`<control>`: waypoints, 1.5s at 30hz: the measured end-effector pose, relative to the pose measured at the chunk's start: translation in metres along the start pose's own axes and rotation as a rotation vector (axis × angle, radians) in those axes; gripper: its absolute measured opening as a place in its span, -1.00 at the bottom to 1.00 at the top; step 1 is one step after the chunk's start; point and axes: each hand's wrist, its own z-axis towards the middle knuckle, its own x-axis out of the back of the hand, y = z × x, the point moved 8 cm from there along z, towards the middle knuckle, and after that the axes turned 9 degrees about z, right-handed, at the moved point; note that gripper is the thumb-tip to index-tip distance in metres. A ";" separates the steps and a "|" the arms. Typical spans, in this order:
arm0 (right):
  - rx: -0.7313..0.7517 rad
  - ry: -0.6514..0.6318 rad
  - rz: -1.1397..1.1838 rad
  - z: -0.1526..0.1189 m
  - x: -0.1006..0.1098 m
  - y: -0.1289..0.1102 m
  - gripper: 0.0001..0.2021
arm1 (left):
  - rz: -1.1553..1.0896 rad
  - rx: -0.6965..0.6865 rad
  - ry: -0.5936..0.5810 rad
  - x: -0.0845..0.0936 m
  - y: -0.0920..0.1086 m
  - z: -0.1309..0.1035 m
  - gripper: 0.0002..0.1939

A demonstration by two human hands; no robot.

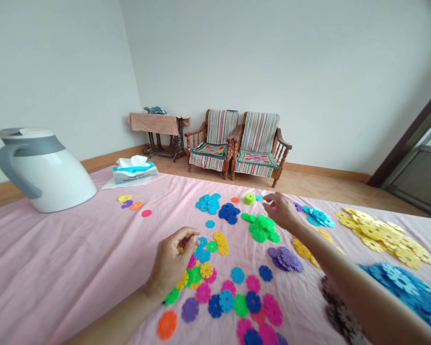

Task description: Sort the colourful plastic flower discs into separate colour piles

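My left hand (174, 256) hovers over the left side of a loose scatter of notched plastic discs, thumb and fingertips pinched together. Whatever it may hold is hidden; a bit of yellow shows behind the fingers. An orange disc (167, 325) and a purple disc (190, 310) lie below it. Farther out, my right hand (282, 211) reaches to the far side of the cloth, its thumb and forefinger apart. A scrap of pink shows between them, probably a disc on the cloth. Just left of its fingertips are a small light-blue disc (259, 198) and a lime-green stack (249, 199).
Piles sorted by colour surround my right arm: green (262, 228), dark blue (229, 213), purple (286, 259), yellow (384, 235) and blue (409, 292). On the pink cloth (75, 268) at left stand a white jug (62, 175) and a tissue box (134, 171). Two chairs (258, 139) stand beyond.
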 end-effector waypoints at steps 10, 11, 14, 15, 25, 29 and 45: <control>0.132 -0.285 0.359 -0.154 -0.002 -0.123 -0.83 | 0.096 -0.080 0.063 0.017 0.004 0.009 -0.78; 0.120 -0.289 0.368 -0.160 -0.001 -0.128 -0.84 | 0.119 -0.093 0.061 0.018 0.004 0.011 -0.79; 0.087 -0.257 0.396 -0.169 0.001 -0.133 -0.83 | 0.237 -0.150 -0.007 0.014 0.007 0.014 -0.80; 0.081 -0.245 0.404 -0.170 0.001 -0.133 -0.83 | 0.285 -0.174 -0.055 0.010 0.008 0.014 -0.81; 0.063 -0.177 0.513 -0.171 -0.006 -0.127 -0.83 | 0.549 -0.338 -0.333 -0.011 0.015 -0.001 -0.86; 0.066 -0.167 0.519 -0.171 -0.007 -0.126 -0.83 | 0.569 -0.367 -0.339 -0.012 0.020 -0.002 -0.91; 0.078 -0.152 0.501 -0.172 -0.008 -0.126 -0.83 | 0.307 -0.208 -0.193 -0.007 0.011 0.006 -0.77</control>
